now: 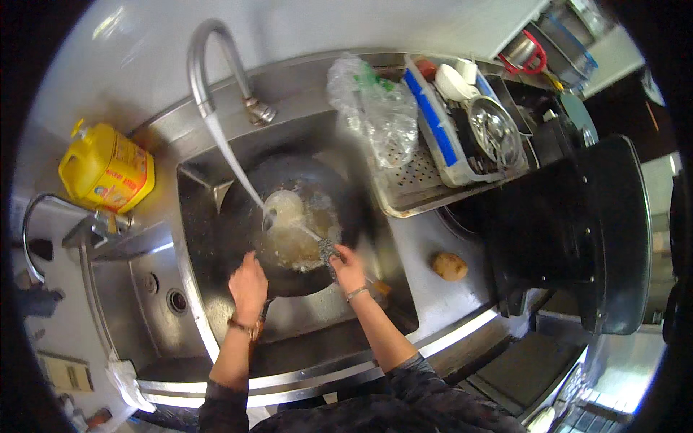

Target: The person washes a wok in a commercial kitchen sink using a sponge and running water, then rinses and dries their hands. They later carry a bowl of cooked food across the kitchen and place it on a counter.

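A large dark wok [238, 216] sits in the sink basin [373, 314] with cloudy, foamy water in it. Water from the curved faucet [197, 70] pours onto a metal ladle [307, 231] inside the wok; splashing blurs its bowl. My right hand [349, 268] grips a steel wool scrubber [326, 250] at the ladle's handle, over the wok's right side. At the near left rim is my left hand [249, 282], its fingers partly curled. Whether it grips the wok's rim or handle is hidden by the hand itself.
Left of the sink stands a yellow pump jug [113, 168], above a smaller basin [157, 308]. On the right, a perforated tray [403, 203] bears a plastic bag [384, 119] and a dish bin [433, 135]. A potato [449, 266] lies on the counter beside a black panel [563, 233].
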`<move>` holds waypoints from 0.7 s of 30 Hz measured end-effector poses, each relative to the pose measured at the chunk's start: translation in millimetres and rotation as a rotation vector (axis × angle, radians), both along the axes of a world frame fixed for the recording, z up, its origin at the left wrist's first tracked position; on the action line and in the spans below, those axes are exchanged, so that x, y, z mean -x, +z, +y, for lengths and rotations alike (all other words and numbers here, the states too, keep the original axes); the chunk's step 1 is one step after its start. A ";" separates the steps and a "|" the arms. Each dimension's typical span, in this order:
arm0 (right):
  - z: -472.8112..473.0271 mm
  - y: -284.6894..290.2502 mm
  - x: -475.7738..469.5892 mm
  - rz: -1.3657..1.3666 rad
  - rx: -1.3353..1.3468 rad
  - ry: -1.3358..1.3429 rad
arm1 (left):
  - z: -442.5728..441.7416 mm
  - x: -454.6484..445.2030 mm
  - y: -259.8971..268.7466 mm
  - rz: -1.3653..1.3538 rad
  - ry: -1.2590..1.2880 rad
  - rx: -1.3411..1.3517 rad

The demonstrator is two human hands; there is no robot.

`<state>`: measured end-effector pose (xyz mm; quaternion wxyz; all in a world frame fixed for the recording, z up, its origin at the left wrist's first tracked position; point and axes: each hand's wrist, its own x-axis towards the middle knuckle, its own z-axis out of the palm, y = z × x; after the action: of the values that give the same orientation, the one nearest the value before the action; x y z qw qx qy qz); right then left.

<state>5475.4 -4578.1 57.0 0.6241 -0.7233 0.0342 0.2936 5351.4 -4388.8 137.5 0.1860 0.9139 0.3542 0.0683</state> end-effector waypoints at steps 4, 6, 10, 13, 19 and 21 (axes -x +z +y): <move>-13.3 -30.7 -4.3 -0.197 0.017 0.056 | -32.7 1.7 30.3 -0.141 -0.110 -0.106; -18.3 -15.8 -5.3 -0.171 -0.008 0.088 | -42.0 -12.6 39.4 -0.189 -0.094 -0.061; -40.0 10.0 -6.1 -0.136 0.097 0.178 | -77.4 -57.0 71.8 -0.410 -0.019 0.220; -53.2 21.8 -9.7 -0.053 0.116 0.213 | -103.3 -103.6 99.3 -0.512 0.029 0.607; -88.6 17.9 2.9 -0.109 0.027 0.256 | -191.6 -224.7 156.4 -0.595 -0.074 1.466; -86.8 36.8 0.9 -0.006 0.030 0.286 | -206.0 -269.9 159.8 -0.520 -0.181 1.565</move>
<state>5474.5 -4664.9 93.9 0.5650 -0.7310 -0.0668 0.3767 5621.3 -4594.8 297.3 0.8489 0.5004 0.1700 -0.0041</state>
